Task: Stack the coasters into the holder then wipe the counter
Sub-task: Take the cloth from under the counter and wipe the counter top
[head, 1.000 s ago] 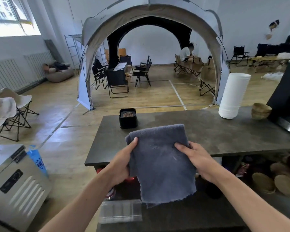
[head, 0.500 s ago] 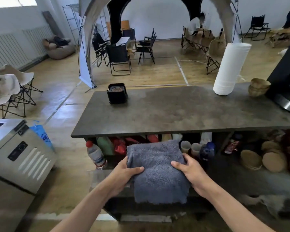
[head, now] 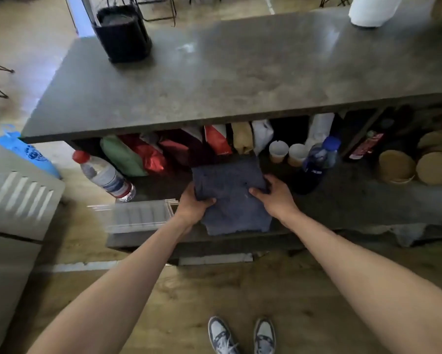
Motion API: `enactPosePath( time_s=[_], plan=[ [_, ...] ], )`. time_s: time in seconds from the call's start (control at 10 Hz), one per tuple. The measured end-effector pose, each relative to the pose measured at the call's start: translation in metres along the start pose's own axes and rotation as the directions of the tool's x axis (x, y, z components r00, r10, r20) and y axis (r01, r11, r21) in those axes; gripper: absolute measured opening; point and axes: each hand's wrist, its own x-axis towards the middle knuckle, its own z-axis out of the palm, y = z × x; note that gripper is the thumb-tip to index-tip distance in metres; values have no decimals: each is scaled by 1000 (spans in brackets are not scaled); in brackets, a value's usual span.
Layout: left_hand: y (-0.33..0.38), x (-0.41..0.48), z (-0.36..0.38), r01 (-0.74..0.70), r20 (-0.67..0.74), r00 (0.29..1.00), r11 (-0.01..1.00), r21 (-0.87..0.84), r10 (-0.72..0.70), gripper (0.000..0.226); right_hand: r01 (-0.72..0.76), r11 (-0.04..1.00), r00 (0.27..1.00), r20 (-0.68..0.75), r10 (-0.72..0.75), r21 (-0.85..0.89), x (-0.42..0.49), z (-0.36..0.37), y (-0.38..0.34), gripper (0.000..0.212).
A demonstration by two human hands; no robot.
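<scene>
Both hands held a folded grey-blue terry cloth (head: 231, 194) on the lower shelf (head: 355, 203) under the dark grey stone-look counter (head: 214, 80). Left hand (head: 195, 206) gripped the cloth's left edge, thumb on top, at about 8 o'clock of the cloth. Right hand (head: 274, 196) pressed on its right side at 3 o'clock, fingers curled over the edge. The cloth's near edge hung slightly over the shelf front.

The black coaster holder (head: 122, 34) stood on the counter at its far-left corner, about 11 o'clock from the hands; dark coasters (head: 117, 19) sat inside, blurred, count unclear. A white paper-towel roll (head: 370, 11) stood at 1 o'clock on the counter's far edge.

On the shelf: a clear plastic water bottle with red cap (head: 103, 176) lay tilted at 9 o'clock of the cloth, and a blue-capped dark bottle (head: 316, 162) just right of the right hand. Coloured bags (head: 148, 154) sat behind the cloth. Paper cups (head: 287, 152) stood at 1 o'clock.
</scene>
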Motion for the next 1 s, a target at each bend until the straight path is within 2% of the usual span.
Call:
enactPosePath(
  time_s=[0.1, 0.2, 0.3, 0.4, 0.5, 0.7, 0.8, 0.9, 1.0],
  plan=[
    [-26, 23, 16, 2, -40, 999, 992, 128, 3, 56, -37, 989, 999, -14, 36, -140, 22, 15, 31, 34],
    [-38, 27, 31, -9, -69, 997, 933, 360, 36, 68, -11, 887, 987, -146, -63, -461, 26, 28, 54, 49],
    [-40, 13, 49, -151, -70, 958, 697, 701, 278, 76, 139, 656, 921, -146, -360, -742, 20, 43, 65, 57],
    [-53, 18, 61, -349, 126, 865, 403, 846, 486, 60, 319, 505, 885, 61, -462, -802, 26, 53, 71, 57],
    [-75, 30, 67, -376, 218, 883, 348, 859, 416, 60, 321, 456, 924, 168, -344, -830, 36, 56, 79, 65],
    [-90, 37, 72, -371, 214, 890, 370, 852, 402, 62, 294, 439, 943, 183, -278, -849, 46, 60, 90, 67],
    [-84, 31, 70, -357, 236, 911, 361, 861, 339, 65, 281, 398, 957, 226, -179, -873, 39, 56, 84, 73],
    [-61, 16, 60, -318, 238, 942, 409, 855, 236, 69, 251, 411, 967, 210, -142, -877, 26, 47, 62, 72],
    [-20, -23, 37, -347, 206, 916, 425, 836, 344, 63, 230, 478, 937, 61, -344, -848, -17, 29, 27, 59]
  ],
)
